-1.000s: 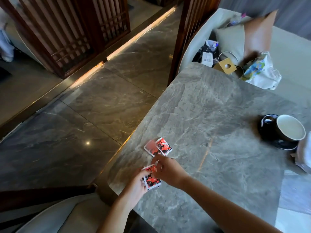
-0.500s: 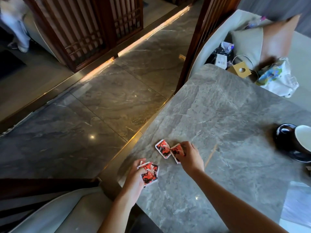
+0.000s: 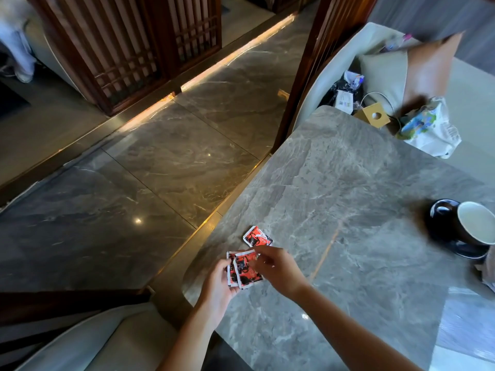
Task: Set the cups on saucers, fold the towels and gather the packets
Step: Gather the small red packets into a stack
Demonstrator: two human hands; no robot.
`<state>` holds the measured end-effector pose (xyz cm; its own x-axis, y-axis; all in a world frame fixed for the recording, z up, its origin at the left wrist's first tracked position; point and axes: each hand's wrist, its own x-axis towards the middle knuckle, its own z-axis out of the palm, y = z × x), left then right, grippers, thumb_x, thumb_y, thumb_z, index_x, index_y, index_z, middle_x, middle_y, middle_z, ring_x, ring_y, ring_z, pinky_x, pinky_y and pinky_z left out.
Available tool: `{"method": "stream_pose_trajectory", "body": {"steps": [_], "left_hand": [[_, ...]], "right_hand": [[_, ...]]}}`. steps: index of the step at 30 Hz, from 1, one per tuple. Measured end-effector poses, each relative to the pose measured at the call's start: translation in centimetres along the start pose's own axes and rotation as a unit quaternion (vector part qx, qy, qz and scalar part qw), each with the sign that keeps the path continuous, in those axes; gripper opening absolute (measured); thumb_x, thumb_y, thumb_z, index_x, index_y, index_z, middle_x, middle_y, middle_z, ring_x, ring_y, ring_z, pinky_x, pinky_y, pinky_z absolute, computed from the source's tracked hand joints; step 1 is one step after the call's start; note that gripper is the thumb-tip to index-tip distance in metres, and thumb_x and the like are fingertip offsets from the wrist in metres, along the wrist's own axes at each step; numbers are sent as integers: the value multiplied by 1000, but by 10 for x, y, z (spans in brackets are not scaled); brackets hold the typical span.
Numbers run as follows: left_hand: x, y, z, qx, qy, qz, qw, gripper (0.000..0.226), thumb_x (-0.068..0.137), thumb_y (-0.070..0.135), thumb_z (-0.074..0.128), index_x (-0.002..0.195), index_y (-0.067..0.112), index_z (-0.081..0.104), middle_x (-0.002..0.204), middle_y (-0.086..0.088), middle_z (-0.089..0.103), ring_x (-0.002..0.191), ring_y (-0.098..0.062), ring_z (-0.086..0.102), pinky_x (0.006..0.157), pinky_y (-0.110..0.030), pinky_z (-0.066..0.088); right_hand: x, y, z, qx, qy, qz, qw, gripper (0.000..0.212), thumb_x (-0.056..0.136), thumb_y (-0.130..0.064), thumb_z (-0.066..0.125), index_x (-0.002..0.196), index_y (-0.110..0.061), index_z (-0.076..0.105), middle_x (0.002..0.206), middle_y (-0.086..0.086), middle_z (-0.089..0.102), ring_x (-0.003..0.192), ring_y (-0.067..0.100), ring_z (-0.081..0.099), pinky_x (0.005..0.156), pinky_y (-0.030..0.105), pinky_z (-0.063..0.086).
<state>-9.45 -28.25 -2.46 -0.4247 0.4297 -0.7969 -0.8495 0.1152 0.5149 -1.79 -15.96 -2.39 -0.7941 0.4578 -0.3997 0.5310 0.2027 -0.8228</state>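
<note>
My left hand (image 3: 219,282) grips the packet stack (image 3: 242,269); my right hand (image 3: 276,266) pinches its top packet. Loosely squared, they could slide off the bench (image 3: 348,183) edge just left.

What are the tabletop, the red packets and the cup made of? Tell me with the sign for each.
Tabletop: grey stone or stone-look slab, polished; pale veins and window glare show.
Red packets: thin printed foil or plastic, glossy; white sealed edges, slightly crinkled. One more packet lies flat on the tabletop.
Cup: likely glazed ceramic, dark outside and white inside, with shiny highlights.
</note>
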Motion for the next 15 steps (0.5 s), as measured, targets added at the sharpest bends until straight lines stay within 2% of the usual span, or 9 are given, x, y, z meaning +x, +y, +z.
{"method": "stream_pose_trajectory", "body": {"steps": [2, 4, 6, 8, 10, 11, 13, 15], "left_hand": [[2, -2, -4, 4, -2, 7, 1000, 22, 93, 24, 47, 102, 9, 61, 93, -10, 67, 87, -22, 65, 70, -33, 52], [4, -2, -9, 51, -9, 41, 998, 21, 92, 18, 51, 108, 10, 61, 90, -2, 70, 85, -16, 69, 62, -26, 52], [5, 0, -13, 50, -9, 49, 998, 20, 90, 10, 52, 105, 12, 63, 86, 0, 72, 84, -16, 69, 62, -27, 50], [6, 2, -18, 11, 9, 29, 999, 22, 87, 5, 51, 103, 13, 63, 86, -3, 71, 87, -20, 66, 68, -32, 50], [7, 3, -21, -41, -12, 11, 999, 29, 80, 6, 54, 108, 13, 59, 93, -8, 71, 91, -24, 68, 74, -35, 48], [7, 3, -22, -67, -32, 8, 997, 33, 76, 7, 54, 109, 14, 58, 96, -9, 71, 90, -25, 70, 75, -36, 48], [6, 3, -23, -100, -43, 6, 994, 34, 79, 3, 51, 110, 14, 55, 103, -11, 67, 88, -27, 72, 75, -37, 49], [7, 3, -24, -116, -40, 2, 992, 35, 83, -3, 45, 112, 13, 54, 103, -12, 68, 84, -27, 73, 76, -38, 50]], "right_hand": [[-1, -6, 8, -22, 12, -6, 1000, 16, 83, -16, 64, 88, -31, 68, 50, -23, 54, 49, -1, 49, 56, 15, 37], [-1, -13, 14, -25, -26, -17, 999, 27, 87, -16, 58, 104, -33, 70, 55, -27, 59, 54, -3, 55, 60, 13, 44], [7, -14, 15, 16, -25, 0, 1000, 24, 93, -20, 53, 109, -28, 68, 59, -16, 63, 54, 0, 56, 67, 26, 52], [24, -9, 11, 3, 81, 22, 997, 21, 92, -29, 53, 109, -27, 67, 77, -8, 65, 65, 8, 58, 72, 33, 52], [38, -3, 4, -76, 166, 35, 983, 26, 89, -32, 57, 114, -28, 61, 103, -3, 59, 85, 12, 59, 76, 33, 51], [43, 1, 1, -116, 172, 42, 977, 32, 88, -29, 58, 120, -28, 57, 113, -2, 54, 98, 14, 56, 79, 34, 51], [48, 7, -1, -189, 134, 45, 972, 44, 86, -23, 58, 128, -30, 49, 124, 0, 47, 115, 19, 47, 81, 36, 49], [48, 9, -1, -255, 83, 38, 963, 52, 84, -19, 55, 132, -34, 44, 122, 0, 48, 117, 21, 45, 78, 35, 48]]}}
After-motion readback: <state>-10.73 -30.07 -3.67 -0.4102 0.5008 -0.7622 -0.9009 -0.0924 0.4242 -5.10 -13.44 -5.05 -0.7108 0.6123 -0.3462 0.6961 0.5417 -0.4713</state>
